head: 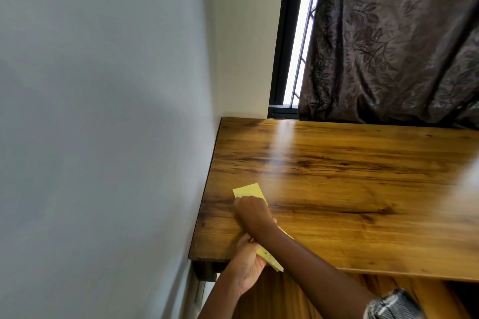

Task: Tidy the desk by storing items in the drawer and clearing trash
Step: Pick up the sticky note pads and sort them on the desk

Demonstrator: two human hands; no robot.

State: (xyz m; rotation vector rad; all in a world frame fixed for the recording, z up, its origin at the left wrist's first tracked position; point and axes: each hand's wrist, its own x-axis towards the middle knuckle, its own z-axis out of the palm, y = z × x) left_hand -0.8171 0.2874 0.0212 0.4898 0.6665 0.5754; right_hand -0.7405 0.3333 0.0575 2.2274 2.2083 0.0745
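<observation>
In the head view, a yellow paper lies at the bench's near left corner. It is pressed by the right hand; its overhanging end is pinched in the left hand's grip.

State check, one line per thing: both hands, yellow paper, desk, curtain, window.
yellow paper: lies on the desk's near left corner, one end sticking out past the front edge
right hand: rests on the paper, fingers hidden
left hand: grips the overhanging end at the desk edge
desk: wood top, glare streak across it
curtain: drawn over most of the window
window: only a bright strip uncovered
</observation>
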